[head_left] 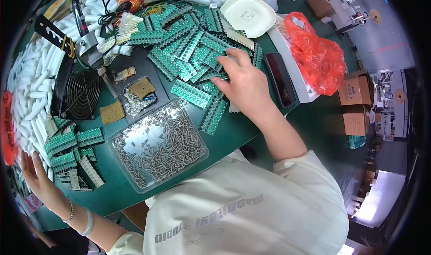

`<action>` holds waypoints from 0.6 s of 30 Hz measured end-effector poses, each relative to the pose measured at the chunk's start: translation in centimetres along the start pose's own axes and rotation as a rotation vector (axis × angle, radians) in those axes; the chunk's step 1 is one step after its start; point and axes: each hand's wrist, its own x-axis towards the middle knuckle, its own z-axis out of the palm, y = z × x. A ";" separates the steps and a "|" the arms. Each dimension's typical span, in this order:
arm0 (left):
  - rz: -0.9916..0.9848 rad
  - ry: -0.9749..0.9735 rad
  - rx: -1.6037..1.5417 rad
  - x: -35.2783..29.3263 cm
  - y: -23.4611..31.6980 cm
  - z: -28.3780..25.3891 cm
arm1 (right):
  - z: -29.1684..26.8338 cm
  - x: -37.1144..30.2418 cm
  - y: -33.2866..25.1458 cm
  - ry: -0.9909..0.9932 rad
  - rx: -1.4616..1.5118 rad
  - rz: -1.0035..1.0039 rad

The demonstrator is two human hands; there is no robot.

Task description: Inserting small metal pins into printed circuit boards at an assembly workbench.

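My right hand (246,82) is over the right side of a heap of green circuit board strips (184,44). Its thumb and forefinger are spread, with nothing visible gripped between them; a thin pale line shows at the thumb tip. Whether the fingertips touch the boards is hard to tell. At the far left, my left hand (41,185) has its fingers stretched out beside a smaller group of board strips (63,142), holding nothing. Between the hands lies a clear plastic tray (140,190) of small metal pins or screws (179,142).
Many white tubes (40,79) crowd the left edge. A soldering iron stand (90,50), black fan (83,93) and sponge pieces (112,113) stand behind the tray. Right of the heap are a white dish (249,14), a dark phone-shaped device (279,79) and a red plastic bag (316,57).
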 end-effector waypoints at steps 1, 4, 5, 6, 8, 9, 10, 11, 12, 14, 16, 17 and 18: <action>0.000 0.001 0.000 -0.4 0.4 0.1 | 0.3 0.0 0.3 0.001 0.001 -0.001; 0.039 -0.080 -0.058 -1.9 2.0 0.5 | 0.7 0.0 0.9 0.032 -0.055 -0.095; 0.041 -0.099 -0.122 -2.7 2.7 1.0 | 0.5 0.0 0.9 0.047 -0.038 -0.117; 0.045 -0.116 -0.181 -3.4 3.6 1.2 | 0.3 0.0 1.0 0.062 -0.015 -0.139; 0.049 -0.154 -0.201 -4.4 4.6 1.4 | -0.3 0.7 1.1 0.110 -0.003 -0.077; 0.055 -0.190 -0.223 -5.0 5.0 1.5 | -0.6 1.1 1.3 0.160 0.009 -0.016; 0.037 -0.201 -0.247 -5.4 5.4 1.6 | -0.8 1.1 1.7 0.125 -0.016 0.051; 0.035 -0.198 -0.245 -6.0 5.8 1.5 | -0.8 1.1 2.0 0.123 -0.015 0.048; 0.024 -0.232 -0.248 -6.4 6.2 1.4 | -1.0 1.0 2.1 0.030 0.002 0.095; 0.008 -0.281 -0.264 -7.5 7.2 1.3 | -0.6 1.0 2.0 -0.026 0.038 0.119; -0.008 -0.370 -0.344 -8.2 7.3 1.8 | -0.7 0.9 2.0 0.014 0.046 0.110; -0.024 -0.453 -0.417 -8.5 7.3 2.0 | -0.8 0.9 1.9 0.053 0.061 0.095; -0.044 -0.492 -0.418 -8.8 7.2 2.0 | -1.0 0.9 1.5 0.087 0.097 0.084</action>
